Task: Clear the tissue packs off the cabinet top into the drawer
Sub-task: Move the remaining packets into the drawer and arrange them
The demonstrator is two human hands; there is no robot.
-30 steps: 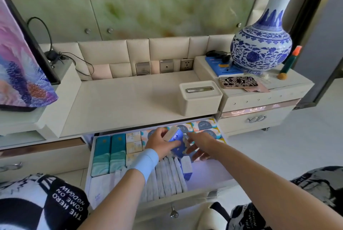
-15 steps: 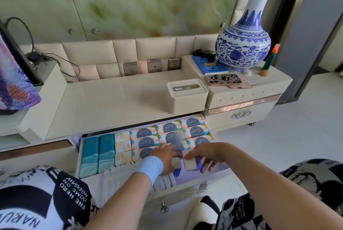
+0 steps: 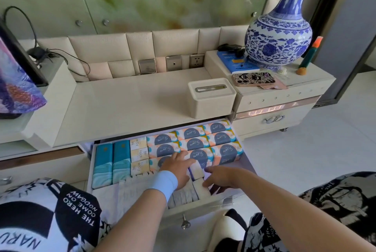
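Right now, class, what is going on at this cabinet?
A person has both hands in the open cream drawer. The left hand presses flat on orange-and-navy tissue packs; the right hand touches a white pack near the front. A cream lidded box stands on the cabinet top.

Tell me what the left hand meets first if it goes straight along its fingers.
The S-pure pack directly ahead of the left hand, in the near row of the drawer. The fingertips look almost on it already, though depth is hard to judge. More S-pure packs lie behind it.
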